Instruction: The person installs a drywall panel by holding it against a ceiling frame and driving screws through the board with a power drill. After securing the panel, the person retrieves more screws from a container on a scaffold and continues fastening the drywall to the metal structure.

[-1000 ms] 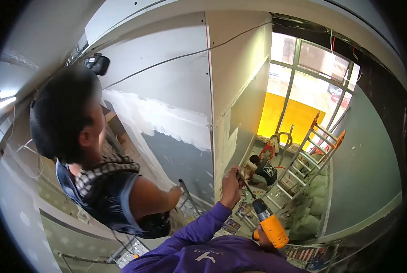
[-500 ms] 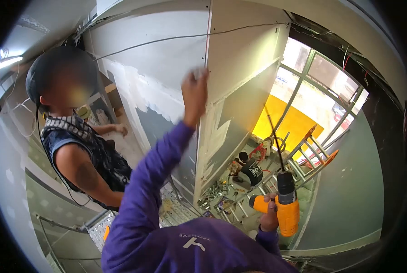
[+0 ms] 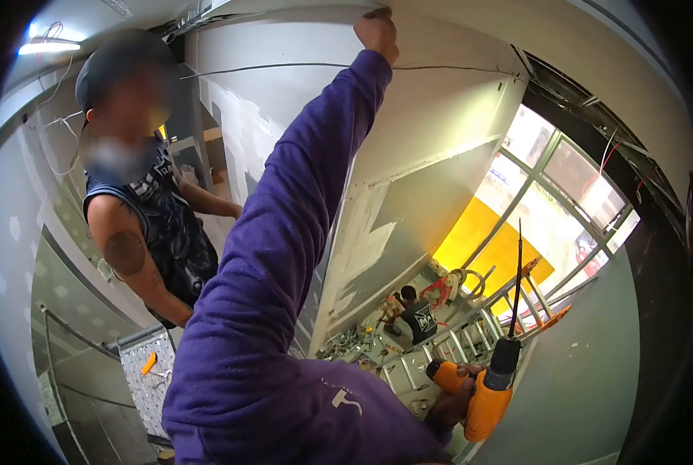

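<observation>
Left hand (image 3: 377,32): raised overhead, curled into a fist against the top of the white plasterboard wall corner (image 3: 408,101); cannot tell whether it holds anything. Right hand (image 3: 451,403): low, wrapped round the orange plastic cordless drill (image 3: 486,395), its 1 long black bit (image 3: 515,287) upright. Co-worker in dark sleeveless top (image 3: 156,232) stands at left. Judgement: grip firm, bit kept clear of the purple sleeve (image 3: 284,232).

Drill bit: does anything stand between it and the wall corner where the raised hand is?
Nothing visible does. The right hand holds the drill, its bit upright in open air; the left hand is high at the wall corner.
</observation>
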The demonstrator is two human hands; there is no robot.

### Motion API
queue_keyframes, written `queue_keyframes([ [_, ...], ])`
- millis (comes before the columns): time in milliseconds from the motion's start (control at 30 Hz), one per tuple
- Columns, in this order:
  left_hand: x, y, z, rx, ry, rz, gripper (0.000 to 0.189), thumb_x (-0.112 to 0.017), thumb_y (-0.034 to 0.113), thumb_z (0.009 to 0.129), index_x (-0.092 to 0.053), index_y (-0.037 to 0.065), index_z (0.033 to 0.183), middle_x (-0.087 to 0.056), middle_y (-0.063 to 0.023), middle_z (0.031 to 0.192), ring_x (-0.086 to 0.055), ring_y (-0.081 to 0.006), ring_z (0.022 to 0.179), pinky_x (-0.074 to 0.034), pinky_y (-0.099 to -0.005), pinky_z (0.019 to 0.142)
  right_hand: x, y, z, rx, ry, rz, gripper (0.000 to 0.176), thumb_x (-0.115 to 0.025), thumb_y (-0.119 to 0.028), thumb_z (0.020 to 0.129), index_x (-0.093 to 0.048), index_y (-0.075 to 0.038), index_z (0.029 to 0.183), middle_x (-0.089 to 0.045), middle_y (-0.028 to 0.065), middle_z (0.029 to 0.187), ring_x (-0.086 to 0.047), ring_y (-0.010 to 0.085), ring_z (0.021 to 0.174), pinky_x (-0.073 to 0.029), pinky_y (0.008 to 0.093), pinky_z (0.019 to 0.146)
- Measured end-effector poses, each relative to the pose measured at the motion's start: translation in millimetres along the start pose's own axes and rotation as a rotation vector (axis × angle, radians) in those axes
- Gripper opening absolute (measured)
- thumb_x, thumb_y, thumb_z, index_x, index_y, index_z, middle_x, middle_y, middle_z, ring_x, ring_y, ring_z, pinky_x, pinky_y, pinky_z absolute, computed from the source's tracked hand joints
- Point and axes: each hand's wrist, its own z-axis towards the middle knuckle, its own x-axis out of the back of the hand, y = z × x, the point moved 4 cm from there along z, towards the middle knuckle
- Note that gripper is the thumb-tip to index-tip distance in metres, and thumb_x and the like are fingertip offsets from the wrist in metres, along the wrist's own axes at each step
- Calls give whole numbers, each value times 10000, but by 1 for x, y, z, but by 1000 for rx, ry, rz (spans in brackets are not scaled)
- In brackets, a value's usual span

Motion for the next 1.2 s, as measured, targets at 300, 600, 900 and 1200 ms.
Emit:
queue_keyframes([
  [300,-5,4,-27,162,8,-118,116,-598,139,871,-681,95,939,-603,-26,732,-566,-168,675,-437,-302,591,1,-6,26,17,65,-87,267,-658,-180,871,-526,-54,1066,-566,54,899,-562,182,793,-481,383,774],
  [600,15,0,20,-297,87,-92,135,-599,70,817,-634,-55,781,-610,-58,727,-541,-171,655,-423,-348,571,10,-1,36,47,50,-63,299,-684,-133,844,-527,-50,1086,-583,58,880,-567,177,778,-481,353,733],
  [900,79,-3,-151,-197,-276,390,384,-482,330,991,-628,41,785,-440,7,555,-405,-102,476,-310,-275,462,30,24,28,-49,-35,-100,409,-698,-147,855,-492,-43,1192,-582,62,969,-556,165,803,-477,347,761],
  [1200,406,-195,-647,1745,-272,-22,299,-561,275,940,-547,70,723,-534,-73,570,-457,-153,444,-289,-314,351,22,41,28,-141,-162,-17,409,-650,-39,867,-470,-53,1233,-588,74,1006,-560,179,812,-478,363,772],
])
